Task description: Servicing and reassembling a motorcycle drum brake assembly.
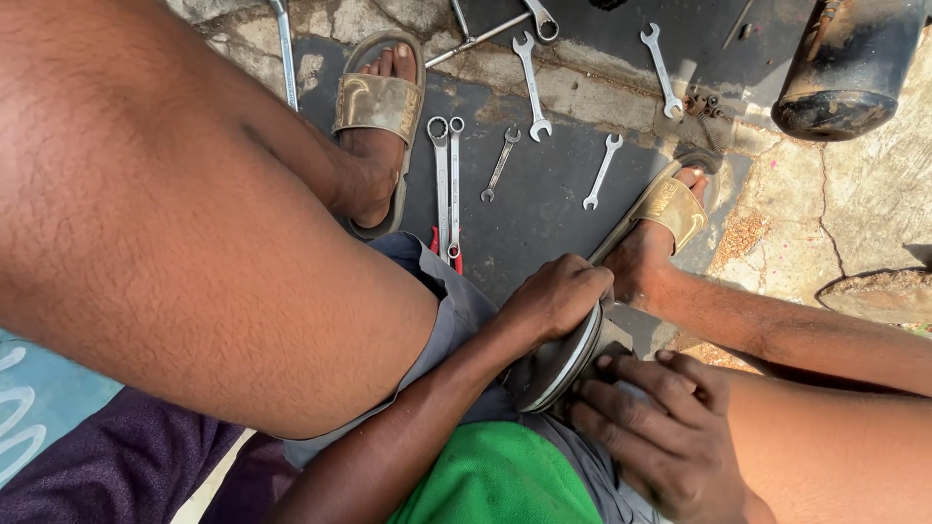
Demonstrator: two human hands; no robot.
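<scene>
Between the knees, left hand (pixel 558 296) curls tight over a round metal disc (pixel 561 364); right hand (pixel 660 427), fingers loosely bent, seemingly steadies its underside, spanners (pixel 532 85) beyond.
</scene>
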